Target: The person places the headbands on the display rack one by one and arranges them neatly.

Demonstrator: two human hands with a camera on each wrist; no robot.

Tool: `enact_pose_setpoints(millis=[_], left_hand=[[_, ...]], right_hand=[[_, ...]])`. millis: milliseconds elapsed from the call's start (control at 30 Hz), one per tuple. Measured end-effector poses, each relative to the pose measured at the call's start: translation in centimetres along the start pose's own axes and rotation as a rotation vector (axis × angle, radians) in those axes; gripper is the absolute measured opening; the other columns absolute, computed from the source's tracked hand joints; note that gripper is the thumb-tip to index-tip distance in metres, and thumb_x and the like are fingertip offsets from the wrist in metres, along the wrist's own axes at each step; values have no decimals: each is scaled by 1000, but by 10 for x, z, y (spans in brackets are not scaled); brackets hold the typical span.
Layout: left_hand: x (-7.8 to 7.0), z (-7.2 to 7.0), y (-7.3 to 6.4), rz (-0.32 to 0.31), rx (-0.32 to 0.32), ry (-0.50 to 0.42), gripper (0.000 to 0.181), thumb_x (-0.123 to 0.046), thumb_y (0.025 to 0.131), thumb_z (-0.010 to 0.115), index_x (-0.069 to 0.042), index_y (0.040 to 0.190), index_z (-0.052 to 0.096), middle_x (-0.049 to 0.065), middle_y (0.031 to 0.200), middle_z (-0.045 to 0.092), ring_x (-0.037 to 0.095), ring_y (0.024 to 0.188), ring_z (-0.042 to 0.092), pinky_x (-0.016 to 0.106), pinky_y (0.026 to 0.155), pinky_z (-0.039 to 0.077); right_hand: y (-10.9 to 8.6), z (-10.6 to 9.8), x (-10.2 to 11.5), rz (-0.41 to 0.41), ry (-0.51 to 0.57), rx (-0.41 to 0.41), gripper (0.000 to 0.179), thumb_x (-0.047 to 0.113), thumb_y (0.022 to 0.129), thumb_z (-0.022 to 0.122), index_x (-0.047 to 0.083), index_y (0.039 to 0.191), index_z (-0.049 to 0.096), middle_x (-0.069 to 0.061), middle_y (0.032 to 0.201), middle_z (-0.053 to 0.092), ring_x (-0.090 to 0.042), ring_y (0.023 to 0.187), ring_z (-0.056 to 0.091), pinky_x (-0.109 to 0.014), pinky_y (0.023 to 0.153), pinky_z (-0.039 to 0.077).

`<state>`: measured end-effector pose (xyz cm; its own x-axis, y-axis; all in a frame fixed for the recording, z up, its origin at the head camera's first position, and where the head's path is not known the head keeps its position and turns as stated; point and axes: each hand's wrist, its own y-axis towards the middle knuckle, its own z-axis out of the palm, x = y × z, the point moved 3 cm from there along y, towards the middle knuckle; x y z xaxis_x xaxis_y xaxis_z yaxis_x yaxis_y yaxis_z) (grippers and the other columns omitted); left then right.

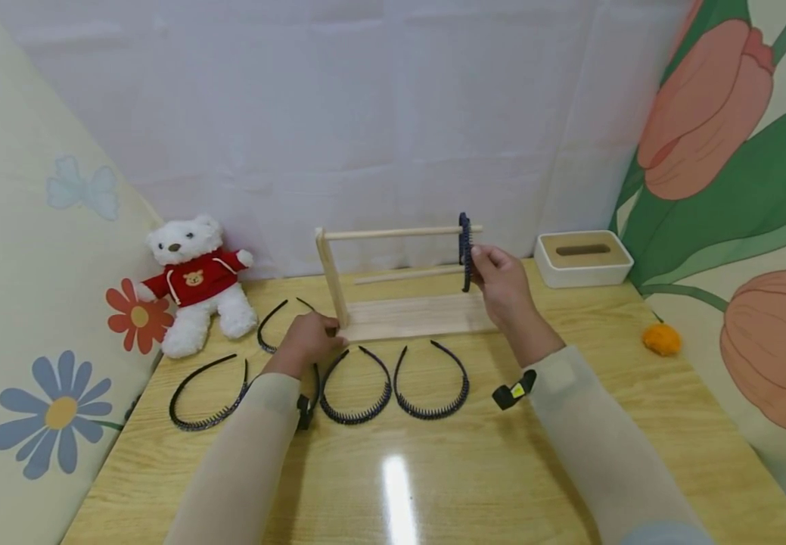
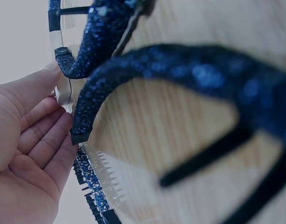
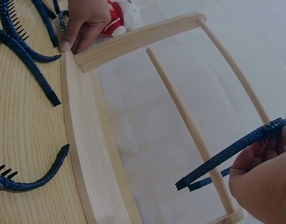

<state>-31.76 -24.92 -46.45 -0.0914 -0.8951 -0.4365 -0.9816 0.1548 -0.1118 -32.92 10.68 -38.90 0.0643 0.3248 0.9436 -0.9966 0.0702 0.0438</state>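
R hand [image 1: 504, 288], ctr right of the head view, has thumb + curled fingers pinching a dark blue toothed headband [image 1: 465, 250] at the right end of the top rod [image 1: 393, 232]; the band stands upright w/ its arch up by the rod, ends pointing down past the lower rod [image 1: 406, 275]. L hand [image 1: 307, 344], just left of ctr, pinches the left end of the wooden rack's base [image 1: 409, 316] btwn thumb + fingers, prob. to steady it. Step in hand looks like getting the band seated on the top rod, whose tip pokes out just right of it. To do it well: hold the base firm, esp. b/c a sideways push on the rod's unsupported right end could twist or skid the rack; let the arch rest on the rod, then ease it left, teeth clear so they don't snag. Watch the 2 ends vs the lower rod: in the right wrist view they hang right by it, but can't tell for sure if they straddle it. Pinch lightly, no need to spread the band, & let go only once it hangs w/o help. Other headbands [image 1: 431, 415] lie on the table [image 1: 501, 484], lower left to lower ctr, near the L wrist, so mind the sleeve there.
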Motion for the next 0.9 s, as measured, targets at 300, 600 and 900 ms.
enact_pose_setpoints(millis=[300,600,900], left_hand=[[0,-1,-1,0,7,-3,40,-23,101,81,-7,137,76,22,125,79,43,119,71,54,97,59],[1,-1,0,1,4,-13,39,-22,101,81,-7,137,76,21,124,79,42,119,72,54,98,59],[0,0,0,5,7,2,40,-23,102,80,-7,138,76,22,125,79,43,121,71,54,98,59]], right_hand=[[1,0,-1,-5,28,-3,18,11,114,57,7,103,72,2,94,74,-11,88,66,-21,85,59],[0,0,-1,-4,20,0,18,12,115,56,5,106,71,-3,98,73,-16,94,65,-20,85,58],[0,-2,-2,-18,28,23,21,12,115,55,-4,116,68,2,94,73,-13,92,65,-21,86,57]])
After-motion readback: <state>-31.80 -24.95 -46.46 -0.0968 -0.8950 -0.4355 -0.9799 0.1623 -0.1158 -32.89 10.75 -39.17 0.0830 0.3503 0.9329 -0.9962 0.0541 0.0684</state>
